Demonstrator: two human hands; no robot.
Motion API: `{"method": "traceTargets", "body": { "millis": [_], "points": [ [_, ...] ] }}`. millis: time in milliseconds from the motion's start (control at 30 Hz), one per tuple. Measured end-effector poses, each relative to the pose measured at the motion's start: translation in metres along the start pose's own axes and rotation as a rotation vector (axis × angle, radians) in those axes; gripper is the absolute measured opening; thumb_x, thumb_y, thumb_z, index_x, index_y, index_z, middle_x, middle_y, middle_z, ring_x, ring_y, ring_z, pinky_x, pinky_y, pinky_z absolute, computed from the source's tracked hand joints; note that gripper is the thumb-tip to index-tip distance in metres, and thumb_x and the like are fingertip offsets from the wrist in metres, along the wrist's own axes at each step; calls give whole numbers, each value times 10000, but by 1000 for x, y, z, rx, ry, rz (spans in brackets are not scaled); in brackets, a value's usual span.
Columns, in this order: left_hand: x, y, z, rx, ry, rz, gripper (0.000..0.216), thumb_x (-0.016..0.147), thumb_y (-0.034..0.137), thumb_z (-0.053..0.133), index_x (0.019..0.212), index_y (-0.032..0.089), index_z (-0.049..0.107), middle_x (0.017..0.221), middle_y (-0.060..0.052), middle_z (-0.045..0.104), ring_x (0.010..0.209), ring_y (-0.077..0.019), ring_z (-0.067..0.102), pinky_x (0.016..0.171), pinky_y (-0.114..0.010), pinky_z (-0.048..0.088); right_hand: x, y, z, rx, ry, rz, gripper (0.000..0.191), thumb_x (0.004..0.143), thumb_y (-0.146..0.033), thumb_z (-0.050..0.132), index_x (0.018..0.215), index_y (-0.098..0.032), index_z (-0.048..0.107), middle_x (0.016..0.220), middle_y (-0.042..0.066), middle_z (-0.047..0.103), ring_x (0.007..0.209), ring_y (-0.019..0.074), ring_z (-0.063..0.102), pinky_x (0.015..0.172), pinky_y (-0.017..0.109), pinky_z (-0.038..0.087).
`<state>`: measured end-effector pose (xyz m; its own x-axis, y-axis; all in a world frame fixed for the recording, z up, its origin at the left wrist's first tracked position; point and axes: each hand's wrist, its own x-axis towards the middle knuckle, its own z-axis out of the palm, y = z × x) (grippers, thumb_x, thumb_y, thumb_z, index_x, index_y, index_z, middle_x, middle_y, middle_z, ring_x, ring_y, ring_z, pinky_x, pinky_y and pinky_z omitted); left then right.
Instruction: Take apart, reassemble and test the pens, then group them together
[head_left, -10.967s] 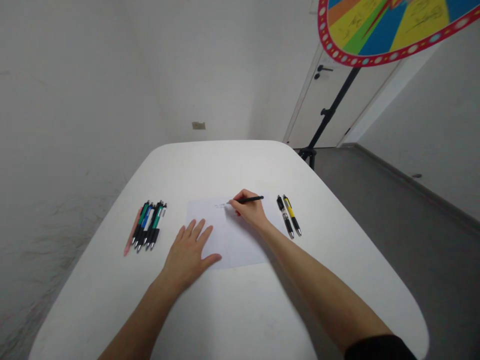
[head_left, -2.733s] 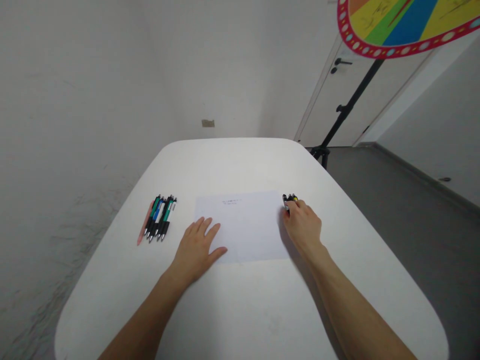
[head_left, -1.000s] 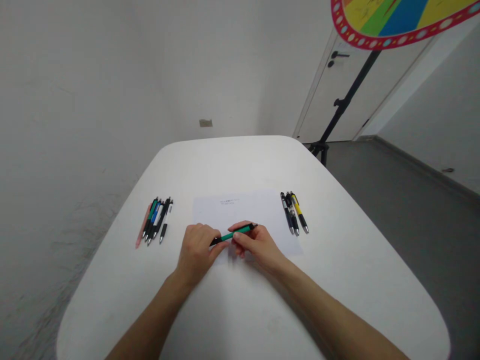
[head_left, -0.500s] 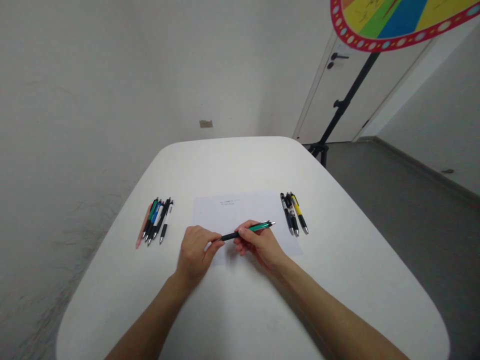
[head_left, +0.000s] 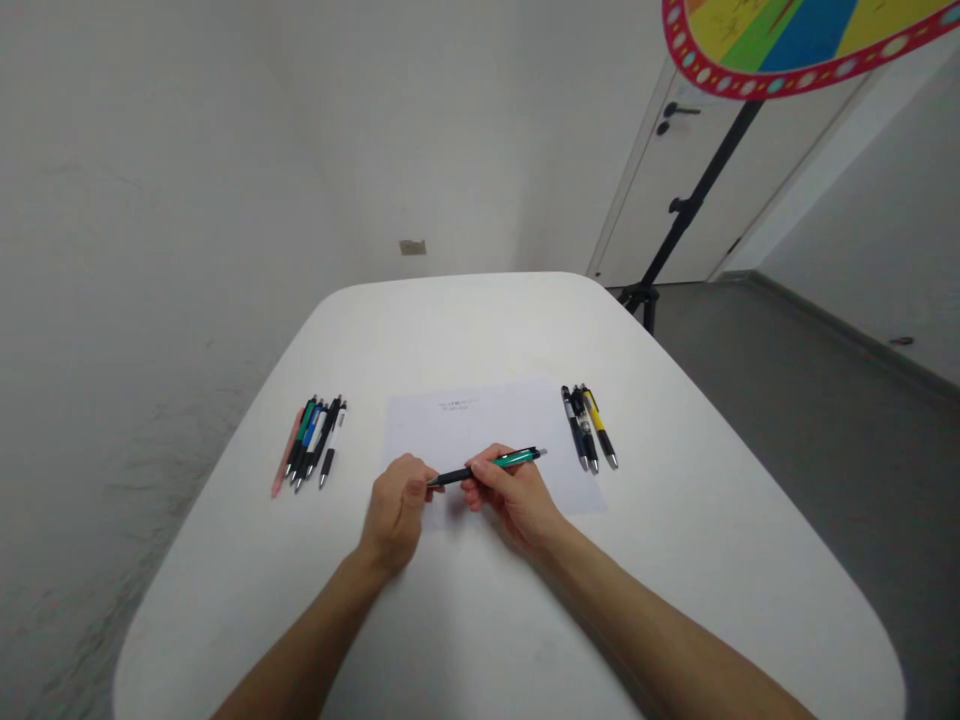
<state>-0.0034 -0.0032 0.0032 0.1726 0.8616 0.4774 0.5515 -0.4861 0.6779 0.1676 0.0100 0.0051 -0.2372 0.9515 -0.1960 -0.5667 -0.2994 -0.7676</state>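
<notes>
Pen (head_left: pixel 487 464), green barrel with a black grip section, is held level between both hands just above the near half of the paper sheet (head_left: pixel 487 412).

- Left hand (head_left: pixel 396 510): fingers curled shut around the black end. Half a second ago they only pinched it loosely.
- Right hand (head_left: pixel 514 495): thumb and fingers closed on the barrel near its middle; the silver end pokes out past it to the right.
- Pen has slid slightly back toward the left hand since then; tilt unchanged.

Compared with a few seconds ago: the left hand no longer lies flat on the sheet, and the right hand has come away from the three pens (head_left: pixel 589 428) beyond it on the right. That row held two when I was writing. The pen row (head_left: pixel 311 440) out past my left hand on the worktop (head_left: pixel 465 620) looks thinner. Writing on the sheet is unchanged, too small to read.
</notes>
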Motion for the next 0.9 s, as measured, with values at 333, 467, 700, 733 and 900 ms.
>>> {"method": "traceTargets", "body": {
  "millis": [333,467,700,733,900],
  "points": [
    [-1,-2,5,75,78,12,220,932,328,524,804,193,642,699,-7,653,648,-141,599,622,-264,464,1,-4,-5,15,44,5,345,567,-391,893,659,-166,648,544,-3,677,458,107,600,437,203,474],
    [0,-2,2,120,18,26,472,1003,380,335,656,194,594,613,-19,611,611,-146,572,596,-277,440,1,-3,-5,7,25,12,338,581,-389,886,656,-164,645,537,6,680,445,107,594,424,199,463],
    [-2,-2,5,43,77,88,264,911,397,571,1028,168,629,762,-21,683,653,-145,635,630,-270,514,2,-5,-5,15,40,9,340,575,-395,889,654,-167,650,543,2,679,440,100,583,426,200,464],
    [-1,-2,5,56,89,96,202,895,342,599,1000,172,632,752,-14,679,648,-139,631,633,-263,514,2,-5,-6,13,40,10,345,569,-398,891,653,-167,650,544,0,678,439,102,583,424,201,464],
    [1,1,4,111,72,108,127,910,247,548,859,176,641,702,-6,664,619,-129,604,605,-246,481,2,-3,-6,7,42,13,361,562,-409,895,657,-167,645,543,-2,678,437,95,582,422,189,458]
  ]
}}
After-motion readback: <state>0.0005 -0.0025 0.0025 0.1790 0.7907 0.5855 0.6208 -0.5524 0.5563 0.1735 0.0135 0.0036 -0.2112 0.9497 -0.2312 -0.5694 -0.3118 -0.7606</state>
